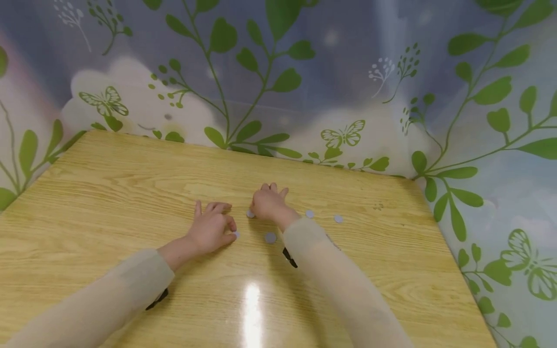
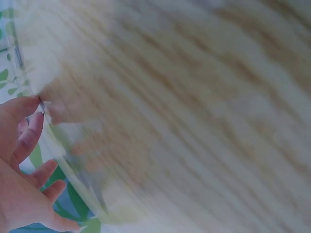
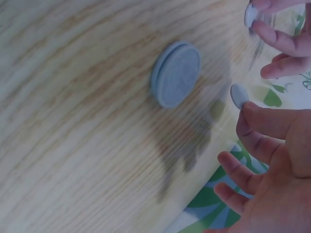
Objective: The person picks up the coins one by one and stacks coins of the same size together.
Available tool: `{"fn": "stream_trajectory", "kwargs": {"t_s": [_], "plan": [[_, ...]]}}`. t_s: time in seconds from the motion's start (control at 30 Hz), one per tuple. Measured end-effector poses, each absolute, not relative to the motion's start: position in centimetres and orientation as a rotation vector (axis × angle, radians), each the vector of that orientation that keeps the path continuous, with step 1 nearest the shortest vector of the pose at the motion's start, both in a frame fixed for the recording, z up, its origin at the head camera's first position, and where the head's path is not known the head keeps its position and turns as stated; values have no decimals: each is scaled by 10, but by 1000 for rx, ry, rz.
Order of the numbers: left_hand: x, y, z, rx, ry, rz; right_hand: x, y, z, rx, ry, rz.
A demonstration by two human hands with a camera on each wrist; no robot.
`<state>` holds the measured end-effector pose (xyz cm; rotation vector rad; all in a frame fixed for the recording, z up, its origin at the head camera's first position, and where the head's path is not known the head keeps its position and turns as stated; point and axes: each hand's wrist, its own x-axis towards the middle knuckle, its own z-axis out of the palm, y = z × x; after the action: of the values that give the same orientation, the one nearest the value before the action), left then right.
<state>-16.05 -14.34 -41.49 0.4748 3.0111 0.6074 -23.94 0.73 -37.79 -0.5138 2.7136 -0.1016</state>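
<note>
My right hand point(image 1: 269, 202) pinches a silver-grey coin point(image 3: 239, 96) between thumb and index finger, its other fingers spread loosely. To its left, my left hand point(image 1: 211, 231) grips another coin point(image 3: 250, 15) by thumb and fingertip, low over the table. In the left wrist view the thumb and index finger point(image 2: 30, 138) meet at the far left, and the coin barely shows there. Between the two forearms lies a pair of stacked coins point(image 3: 177, 75), the upper one slightly offset, with faint relief on its face.
Two more coins, a nearer one point(image 1: 309, 213) and a farther one point(image 1: 338, 219), lie right of the right hand on the wooden table point(image 1: 143, 179). A leaf-patterned curtain point(image 1: 348, 87) hangs along the back and right edges. Light glares off the front of the tabletop.
</note>
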Motion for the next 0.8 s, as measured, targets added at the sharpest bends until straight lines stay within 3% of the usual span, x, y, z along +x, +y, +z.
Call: {"fn": "stream_trajectory", "kwargs": {"t_s": [0.8], "plan": [[-163, -146, -420, 528, 2969, 676, -219, 3, -369, -500, 2638, -180]]}}
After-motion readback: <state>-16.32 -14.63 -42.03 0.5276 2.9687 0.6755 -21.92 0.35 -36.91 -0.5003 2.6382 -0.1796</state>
